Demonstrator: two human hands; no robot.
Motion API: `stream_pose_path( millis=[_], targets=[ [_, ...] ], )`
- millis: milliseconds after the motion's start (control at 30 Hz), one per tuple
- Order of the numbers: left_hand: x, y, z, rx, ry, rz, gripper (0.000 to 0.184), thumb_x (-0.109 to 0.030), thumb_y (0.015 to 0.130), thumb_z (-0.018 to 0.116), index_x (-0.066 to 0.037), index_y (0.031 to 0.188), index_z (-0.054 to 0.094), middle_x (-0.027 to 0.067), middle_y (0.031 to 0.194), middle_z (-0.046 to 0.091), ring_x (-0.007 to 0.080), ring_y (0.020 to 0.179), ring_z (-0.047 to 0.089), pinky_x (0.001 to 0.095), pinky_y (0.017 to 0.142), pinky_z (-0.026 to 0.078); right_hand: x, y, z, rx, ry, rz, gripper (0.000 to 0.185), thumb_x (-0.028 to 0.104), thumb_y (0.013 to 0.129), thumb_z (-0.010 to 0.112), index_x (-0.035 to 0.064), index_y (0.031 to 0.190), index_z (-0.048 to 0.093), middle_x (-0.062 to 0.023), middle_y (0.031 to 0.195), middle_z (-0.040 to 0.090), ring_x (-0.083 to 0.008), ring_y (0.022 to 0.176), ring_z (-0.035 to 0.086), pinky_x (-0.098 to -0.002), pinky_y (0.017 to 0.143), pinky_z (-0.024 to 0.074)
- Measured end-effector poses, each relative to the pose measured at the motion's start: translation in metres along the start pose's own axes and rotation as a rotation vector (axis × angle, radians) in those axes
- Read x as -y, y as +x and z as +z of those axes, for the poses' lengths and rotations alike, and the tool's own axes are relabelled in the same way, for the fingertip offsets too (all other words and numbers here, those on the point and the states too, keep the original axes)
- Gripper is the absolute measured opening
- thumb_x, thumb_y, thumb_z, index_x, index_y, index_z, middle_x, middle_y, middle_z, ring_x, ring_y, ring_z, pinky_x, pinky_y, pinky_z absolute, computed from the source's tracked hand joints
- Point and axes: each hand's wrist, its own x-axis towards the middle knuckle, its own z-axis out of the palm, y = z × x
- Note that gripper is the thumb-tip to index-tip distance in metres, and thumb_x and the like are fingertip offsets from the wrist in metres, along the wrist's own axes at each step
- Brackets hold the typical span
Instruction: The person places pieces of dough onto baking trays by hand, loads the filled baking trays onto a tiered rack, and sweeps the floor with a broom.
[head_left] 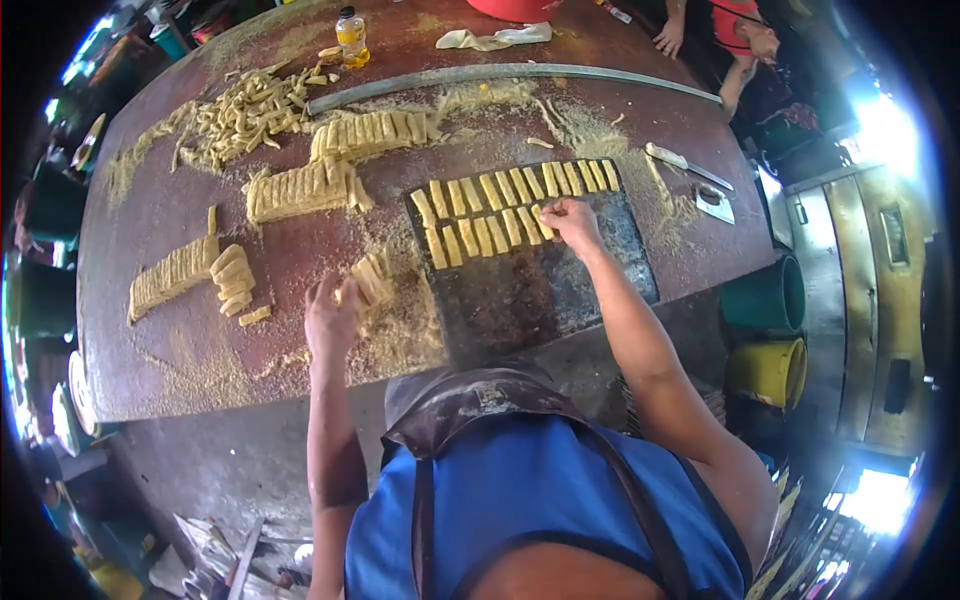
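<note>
My right hand [573, 226] pinches a dough stick [542, 224] at the end of the second row on a dark baking tray [500, 315]. Two rows of pale yellow dough sticks [490, 236] lie side by side along the tray's far half; its near half is bare, dark metal. Left of the tray, my left hand [332, 318] has its fingers curled on a small bunch of dough sticks [370, 280] just above the crumb-covered table. The fingertips there are partly hidden.
On the red-brown table [290, 345] stand stacked rows of dough sticks [305, 192] and a loose heap [245, 115]. A long metal bar [520, 71], knife [690, 166], scraper [714, 204] and oil bottle [352, 38] lie around. Another person's hand [670, 38] rests at the far edge.
</note>
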Motion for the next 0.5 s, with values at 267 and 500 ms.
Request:
stream_pose_path(
  millis=[267, 500],
  targets=[
    [0.02, -0.064, 0.001, -0.236, -0.305, -0.099, 0.038, -0.018, 0.086, 0.074, -0.005, 0.121, 0.067, 0.0148, 0.119, 0.065, 0.0199, 0.082, 0.067, 0.0329, 0.075, 0.053, 0.015, -0.001, 0.017, -0.176, -0.154, -0.381, 0.014, 0.016, 0.089, 0.069, 0.0045, 0.095, 0.075, -0.0066, 0.08, 0.073, -0.0139, 0.068, 0.067, -0.0289, 0.066, 0.0552],
    [-0.005, -0.004, -0.018, 0.053, -0.283, -0.017, 0.049, -0.014, 0.09, 0.068, -0.015, 0.137, 0.057, 0.0175, 0.128, 0.06, 0.0277, 0.098, 0.068, 0.0385, 0.088, 0.055, 0.107, -0.053, 0.214, 0.673, -0.448, -0.183, 0.041, 0.043, 0.094, 0.064, 0.0027, 0.099, 0.069, -0.0097, 0.083, 0.07, -0.006, 0.052, 0.052, -0.0214, 0.042, 0.042]
  ],
)
